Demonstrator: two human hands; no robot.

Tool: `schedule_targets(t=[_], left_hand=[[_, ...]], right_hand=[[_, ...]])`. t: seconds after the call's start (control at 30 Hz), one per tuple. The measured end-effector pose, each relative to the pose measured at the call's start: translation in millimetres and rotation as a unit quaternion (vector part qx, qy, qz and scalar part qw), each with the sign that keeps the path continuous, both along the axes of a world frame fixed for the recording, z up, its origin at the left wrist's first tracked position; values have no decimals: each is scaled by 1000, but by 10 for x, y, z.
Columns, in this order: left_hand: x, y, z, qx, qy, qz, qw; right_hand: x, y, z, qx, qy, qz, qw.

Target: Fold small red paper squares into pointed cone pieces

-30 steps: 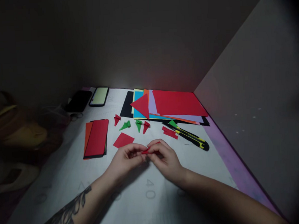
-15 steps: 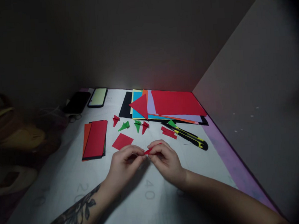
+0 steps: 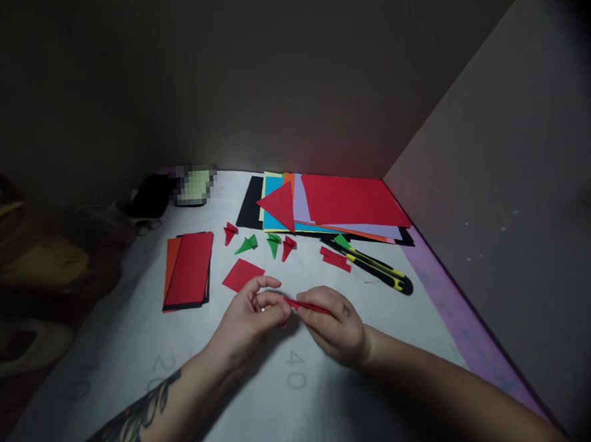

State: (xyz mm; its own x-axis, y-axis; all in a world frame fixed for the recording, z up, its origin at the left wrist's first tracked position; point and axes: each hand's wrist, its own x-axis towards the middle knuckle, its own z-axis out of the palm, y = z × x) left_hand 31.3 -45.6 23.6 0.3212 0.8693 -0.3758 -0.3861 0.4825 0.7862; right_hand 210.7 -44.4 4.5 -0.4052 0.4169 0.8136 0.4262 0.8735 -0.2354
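Observation:
A small folded piece of red paper (image 3: 308, 305) is held between both hands above the mat, seen nearly edge-on. My right hand (image 3: 336, 325) is closed along its length, the thumb laid against it. With thumb and a finger, my left hand (image 3: 256, 317) pinches its left tip; another finger is lifted. Just beyond the left hand lies a flat red paper square (image 3: 242, 273), its near corner covered by my fingers. Farther back, red folded pieces (image 3: 288, 248) and green folded pieces (image 3: 273, 244) sit in a loose row.
A yellow-and-black utility knife (image 3: 378, 269) lies at right beside red paper scraps (image 3: 334, 258). Coloured sheets (image 3: 354, 197) are stacked against the back wall. At left are a pile of red, orange and black cut papers (image 3: 191, 271), a phone (image 3: 193, 187) and scissors handles (image 3: 148, 226).
My right hand has turned over, its back now showing, and the red folded paper is seen edge-on. A finger of my left hand has lifted away from the pinch.

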Motion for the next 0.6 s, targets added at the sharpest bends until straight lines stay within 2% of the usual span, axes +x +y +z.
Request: schedule_targets(t=[0.13, 0.33, 0.6], left_hand=[[3, 10, 13, -2, -9, 3, 1000], [7, 28, 21, 5, -20, 2, 1000], [8, 36, 10, 2, 7, 7, 1000]], right_hand=[[-12, 12, 1, 30, -12, 9, 999], [13, -8, -1, -21, -45, 36, 998], [20, -8, -3, -12, -43, 19, 999]])
